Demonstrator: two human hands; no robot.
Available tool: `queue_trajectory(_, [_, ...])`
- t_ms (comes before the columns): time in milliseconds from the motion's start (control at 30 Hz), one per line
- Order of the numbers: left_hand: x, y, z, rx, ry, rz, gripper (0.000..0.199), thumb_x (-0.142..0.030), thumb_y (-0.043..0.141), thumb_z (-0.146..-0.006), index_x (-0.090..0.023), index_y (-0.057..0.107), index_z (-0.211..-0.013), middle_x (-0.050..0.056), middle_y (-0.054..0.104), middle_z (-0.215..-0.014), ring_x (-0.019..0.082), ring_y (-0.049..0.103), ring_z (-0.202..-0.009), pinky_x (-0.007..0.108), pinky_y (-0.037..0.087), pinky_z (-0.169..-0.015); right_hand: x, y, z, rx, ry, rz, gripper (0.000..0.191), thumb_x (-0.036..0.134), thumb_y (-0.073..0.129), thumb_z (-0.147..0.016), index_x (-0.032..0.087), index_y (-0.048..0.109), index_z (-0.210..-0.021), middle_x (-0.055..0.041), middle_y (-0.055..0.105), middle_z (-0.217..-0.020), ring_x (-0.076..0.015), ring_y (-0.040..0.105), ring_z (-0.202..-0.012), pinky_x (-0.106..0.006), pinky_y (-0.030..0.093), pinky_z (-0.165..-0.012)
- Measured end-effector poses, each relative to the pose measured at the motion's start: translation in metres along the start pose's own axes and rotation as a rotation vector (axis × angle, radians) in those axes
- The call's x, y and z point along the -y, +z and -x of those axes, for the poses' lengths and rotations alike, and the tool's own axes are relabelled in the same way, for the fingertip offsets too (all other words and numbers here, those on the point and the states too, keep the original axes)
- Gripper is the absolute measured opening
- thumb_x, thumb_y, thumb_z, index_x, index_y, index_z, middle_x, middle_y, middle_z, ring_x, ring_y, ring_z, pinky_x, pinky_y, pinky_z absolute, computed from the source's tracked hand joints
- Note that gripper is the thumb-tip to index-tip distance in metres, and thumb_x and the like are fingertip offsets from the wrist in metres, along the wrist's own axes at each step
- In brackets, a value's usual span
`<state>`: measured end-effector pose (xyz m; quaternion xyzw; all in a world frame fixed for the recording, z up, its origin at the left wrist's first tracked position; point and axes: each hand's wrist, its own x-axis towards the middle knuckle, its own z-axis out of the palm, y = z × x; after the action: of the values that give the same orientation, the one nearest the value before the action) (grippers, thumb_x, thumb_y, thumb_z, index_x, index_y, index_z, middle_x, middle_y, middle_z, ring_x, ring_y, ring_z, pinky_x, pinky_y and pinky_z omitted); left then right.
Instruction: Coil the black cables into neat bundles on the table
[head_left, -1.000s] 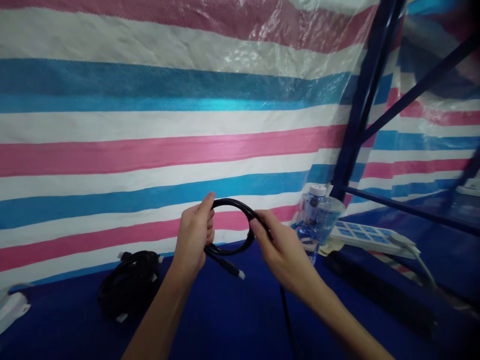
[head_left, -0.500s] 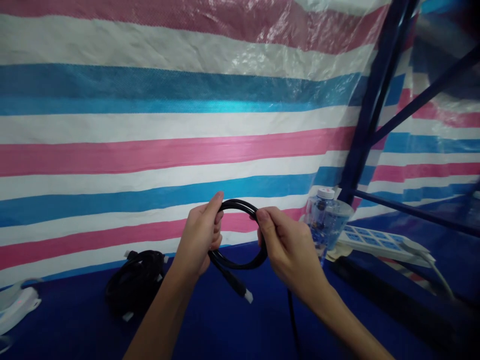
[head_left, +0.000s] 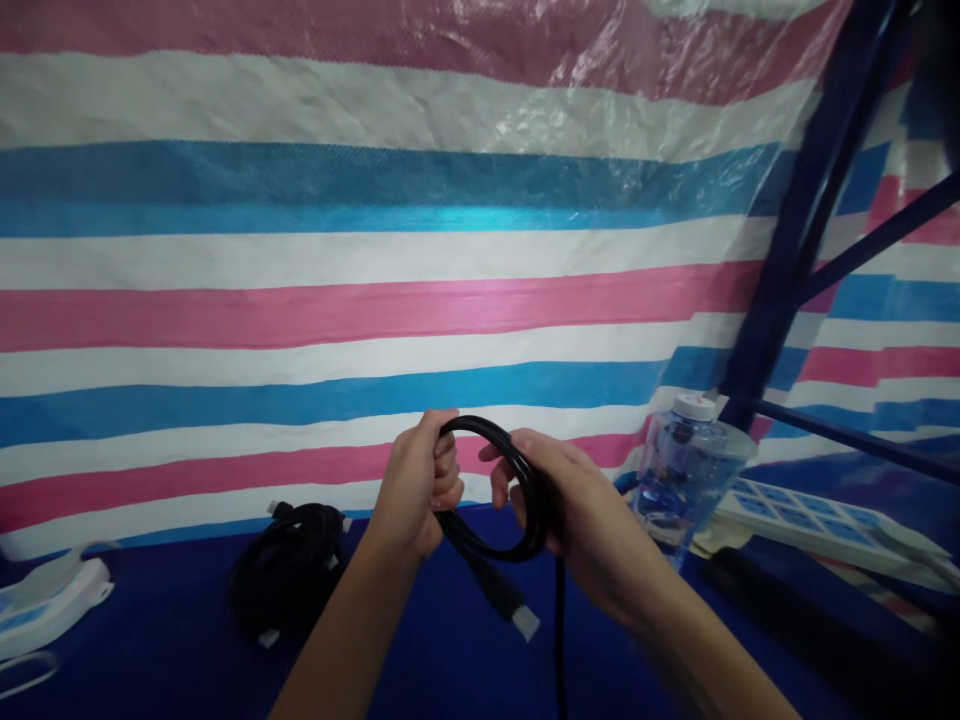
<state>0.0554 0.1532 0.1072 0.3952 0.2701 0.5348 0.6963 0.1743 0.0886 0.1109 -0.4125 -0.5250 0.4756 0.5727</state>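
Note:
A black cable (head_left: 534, 505) is wound into a small coil of a few turns, held up in front of me. My left hand (head_left: 416, 480) is closed round the coil's left side, thumb on top. At its right side my right hand (head_left: 589, 505) grips the cable, with some fingers loosely curled through the loop. One cable end, a plug with a pale tip (head_left: 525, 622), hangs below the coil. From under my right hand a single strand drops down out of view. Part of the coil is hidden behind my fingers.
On the blue surface (head_left: 457, 660), a bundle of black cables (head_left: 289, 575) lies left. A white power strip (head_left: 56, 605) sits farther left. At right stand a clear bottle (head_left: 675, 480) and another power strip (head_left: 825, 525). Striped sheeting (head_left: 337, 315) hangs behind, beside a dark blue post (head_left: 802, 230).
My right hand has shifted round the coil and its fingers have loosened, reaching into the loop. The coil sits slightly lower. The view has turned a little to the left.

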Motion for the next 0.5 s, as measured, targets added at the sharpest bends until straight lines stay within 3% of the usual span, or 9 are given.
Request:
queue_trajectory(100, [0.001,-0.001,-0.003,0.043,-0.052,0.142,0.038,-0.029,0.053,-0.074,-0.020,0.026,-0.048,-0.011,0.014,-0.039,0.002,0.006,-0.032,0.016,0.009,-0.028,0.000,0.009,0.008,-0.064,-0.084,0.091,0.032,0.045,0.040,-0.088,0.019,0.057,-0.084,0.0048,0.041,-0.055,-0.0065,0.030,-0.043,-0.018,0.023,-0.039])
queue_trajectory(200, [0.000,-0.006,-0.006,0.045,-0.038,0.221,0.039,-0.029,0.051,-0.073,-0.020,0.022,-0.048,-0.011,0.012,-0.040,0.002,0.007,-0.032,0.015,0.010,-0.028,-0.002,0.020,0.016,0.021,-0.174,0.242,0.031,0.048,0.045,-0.087,0.020,0.057,-0.087,0.0024,0.047,-0.063,-0.0080,0.040,-0.052,-0.019,0.031,-0.046])
queue_trajectory(367, [-0.016,-0.022,-0.009,0.085,0.029,0.319,0.044,-0.032,0.048,-0.076,-0.022,0.016,-0.049,-0.010,0.008,-0.042,0.003,0.006,-0.031,0.016,0.010,-0.027,-0.001,0.014,0.030,0.153,0.045,0.271,0.034,0.051,0.055,-0.080,0.023,0.050,-0.099,0.0067,0.039,-0.057,-0.0066,0.035,-0.044,-0.019,0.027,-0.041])
queue_trajectory(433, [-0.029,-0.031,-0.007,0.141,0.077,0.356,0.050,-0.040,0.047,-0.080,-0.021,0.013,-0.049,-0.009,0.006,-0.043,0.003,0.003,-0.033,0.017,0.009,-0.027,-0.002,0.002,0.042,0.292,0.115,0.285,0.038,0.058,0.047,-0.082,0.024,0.049,-0.099,0.0064,0.042,-0.057,-0.0054,0.033,-0.037,-0.020,0.026,-0.038])
queue_trajectory(500, [-0.042,-0.037,-0.002,0.185,0.131,0.382,0.057,-0.057,0.045,-0.080,-0.020,0.013,-0.050,-0.009,0.004,-0.044,0.003,-0.001,-0.035,0.017,0.007,-0.028,-0.008,-0.009,0.057,0.422,0.084,0.435,0.043,0.062,0.031,-0.086,0.025,0.053,-0.093,0.0019,0.052,-0.062,-0.0063,0.038,-0.036,-0.021,0.030,-0.038])
